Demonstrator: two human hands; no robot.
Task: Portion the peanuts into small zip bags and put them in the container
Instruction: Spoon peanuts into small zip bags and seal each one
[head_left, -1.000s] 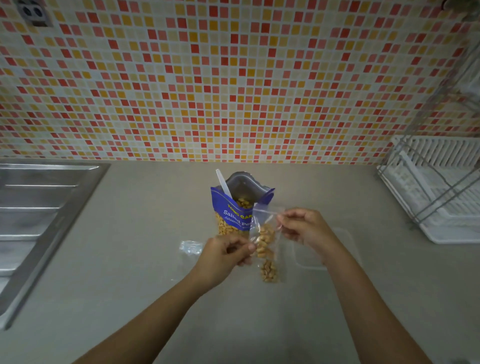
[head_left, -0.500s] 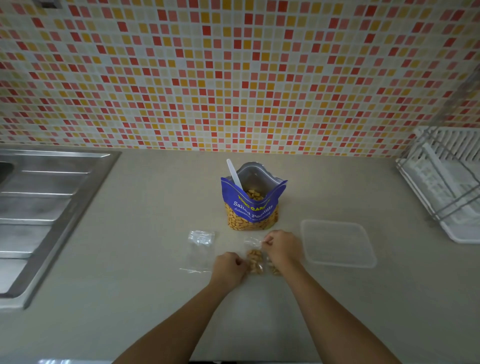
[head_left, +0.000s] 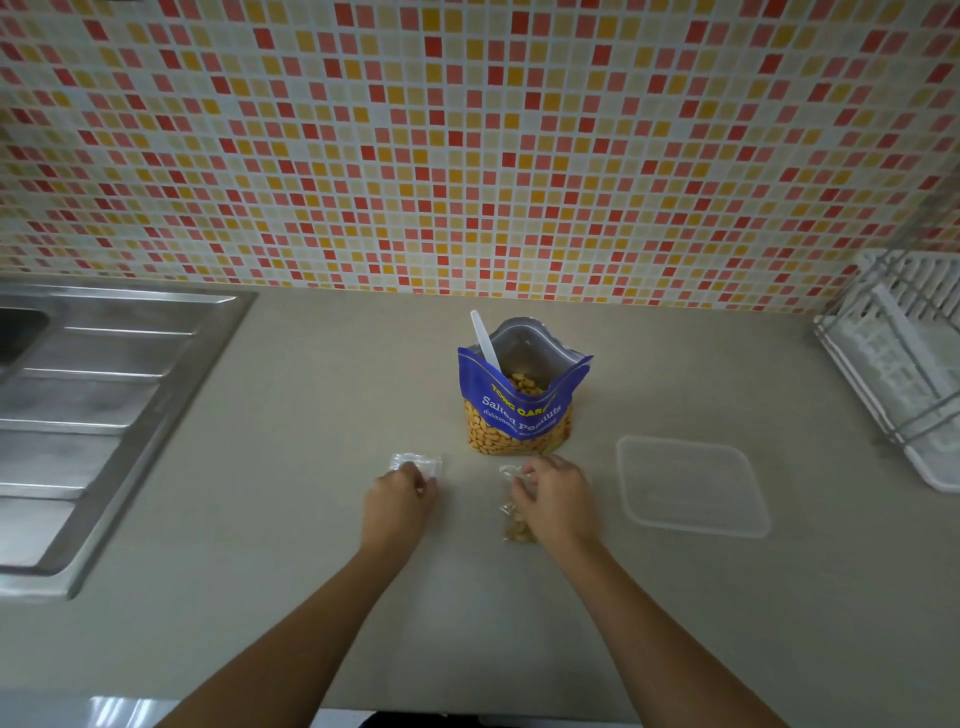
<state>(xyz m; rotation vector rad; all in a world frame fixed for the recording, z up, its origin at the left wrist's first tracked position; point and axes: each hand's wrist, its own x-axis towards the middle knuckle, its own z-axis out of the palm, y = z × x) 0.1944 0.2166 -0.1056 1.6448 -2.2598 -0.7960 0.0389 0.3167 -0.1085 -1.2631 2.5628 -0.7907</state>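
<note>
Near the pouch, your right hand pinches the filled bag to seal it; left hand touches 1 empty bag, grip unclear.

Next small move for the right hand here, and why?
Probably carry the filled bag right into the container. The right hand holds it on the counter, the container lies open and empty beside it, and the left hand is at the empty bags. Whether the zip is shut can't be told.
</note>
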